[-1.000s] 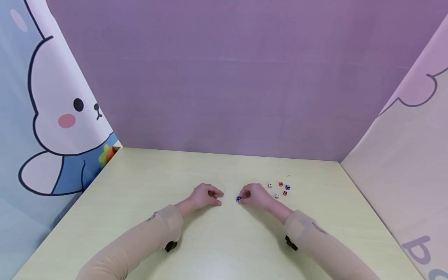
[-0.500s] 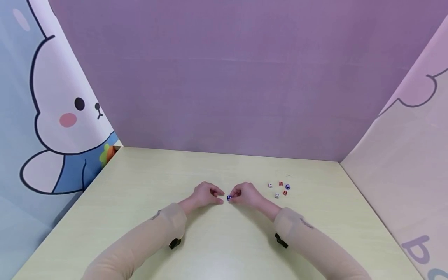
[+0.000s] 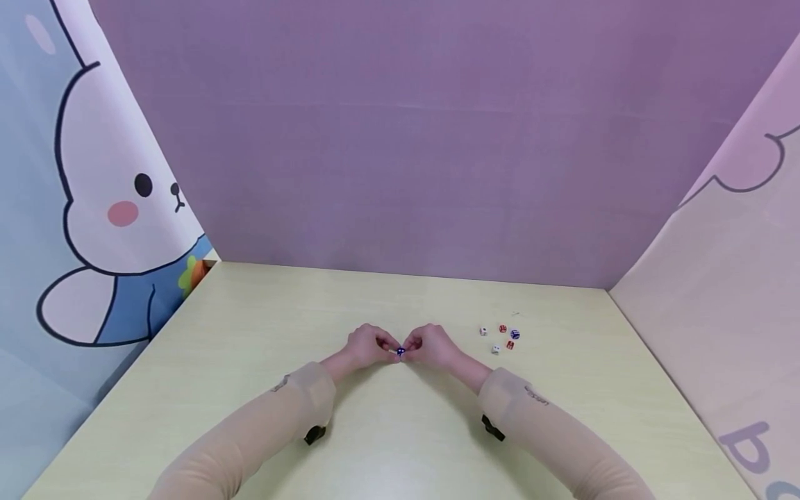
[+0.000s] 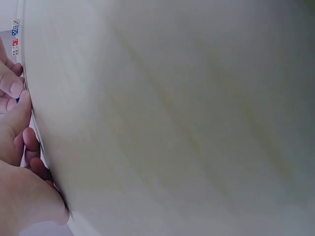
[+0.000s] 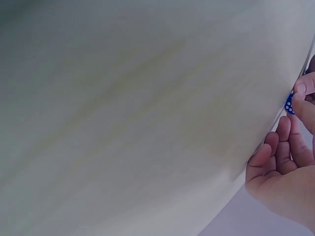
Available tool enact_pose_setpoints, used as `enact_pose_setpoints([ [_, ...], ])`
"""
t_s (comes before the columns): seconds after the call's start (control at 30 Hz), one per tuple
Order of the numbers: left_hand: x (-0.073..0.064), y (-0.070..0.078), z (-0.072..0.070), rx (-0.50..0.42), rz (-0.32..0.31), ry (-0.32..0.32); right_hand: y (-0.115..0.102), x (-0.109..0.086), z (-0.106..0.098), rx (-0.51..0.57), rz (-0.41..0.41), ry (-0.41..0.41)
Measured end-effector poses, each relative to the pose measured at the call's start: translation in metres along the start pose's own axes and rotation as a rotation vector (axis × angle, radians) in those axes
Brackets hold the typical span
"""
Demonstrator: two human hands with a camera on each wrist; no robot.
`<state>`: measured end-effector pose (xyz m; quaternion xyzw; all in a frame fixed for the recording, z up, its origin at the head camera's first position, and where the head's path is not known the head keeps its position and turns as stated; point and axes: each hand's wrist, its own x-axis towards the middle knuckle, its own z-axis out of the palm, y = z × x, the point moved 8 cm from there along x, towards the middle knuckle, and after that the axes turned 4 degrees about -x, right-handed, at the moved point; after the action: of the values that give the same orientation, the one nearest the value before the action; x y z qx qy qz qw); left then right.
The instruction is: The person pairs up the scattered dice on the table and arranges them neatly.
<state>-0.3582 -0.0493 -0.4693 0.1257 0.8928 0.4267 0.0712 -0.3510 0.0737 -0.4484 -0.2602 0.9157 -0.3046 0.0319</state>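
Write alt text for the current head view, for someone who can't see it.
A person's left hand and right hand meet at a small blue die over a pale table. To their right lie two white dice, two red dice and another blue die. A purple panel stands behind the table.

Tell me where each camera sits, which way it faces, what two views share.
Head: worn on the head, looking forward and down at the table and purple backdrop; sleeved forearms, left grip and right grip show.
Left wrist: worn on that wrist, looking along the table; left grip at the left edge, right grip beyond, loose dice farther off.
Right wrist: worn on that wrist, looking along the table; right grip at the right edge, left grip partly beyond.
Shared: head and right wrist both show the blue die.
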Motion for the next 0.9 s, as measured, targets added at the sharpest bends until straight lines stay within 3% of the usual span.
enact_pose_setpoints([
  [0.43,-0.001,0.001,0.000,-0.009,0.021,-0.024,-0.007,-0.006,-0.008,-0.051,-0.008,0.000],
  [0.7,0.002,-0.004,0.003,0.001,-0.003,-0.027,-0.009,-0.020,-0.046,-0.122,-0.083,0.013],
  [0.9,0.001,-0.004,0.004,-0.019,-0.002,-0.025,0.013,-0.035,-0.083,-0.119,-0.016,0.042],
])
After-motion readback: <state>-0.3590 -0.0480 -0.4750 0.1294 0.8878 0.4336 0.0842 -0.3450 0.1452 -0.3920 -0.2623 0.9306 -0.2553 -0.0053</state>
